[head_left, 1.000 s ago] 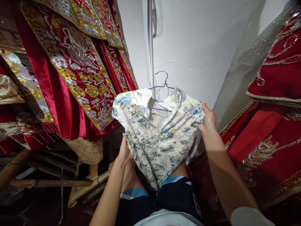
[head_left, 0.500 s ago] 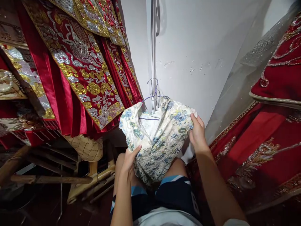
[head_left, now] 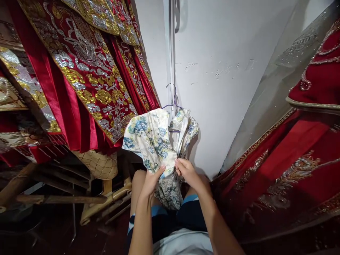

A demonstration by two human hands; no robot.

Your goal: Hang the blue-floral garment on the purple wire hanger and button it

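Observation:
A white dress with blue and green flowers (head_left: 151, 132) hangs in front of me from a purple wire hanger (head_left: 174, 103). Its left side is spread towards me, while the right side folds back around the neck opening. My left hand (head_left: 153, 179) grips the cloth at the lower left, thumb on top and fingers hidden behind. At the front edge near the middle, my right hand (head_left: 185, 170) pinches the fabric. The lower part of the dress drops between my knees.
Red embroidered garments (head_left: 103, 95) with gold and silver patterns hang at left. A bamboo chair (head_left: 63, 199) stands below them. More red beaded garments (head_left: 292, 152), partly under clear plastic, are at right. A white wall (head_left: 212, 88) and a vertical metal pole (head_left: 171, 53) rise behind.
My right hand has let go of the right sleeve and moved left and down to the dress's front edge. The dress has turned, with its right side now folded away.

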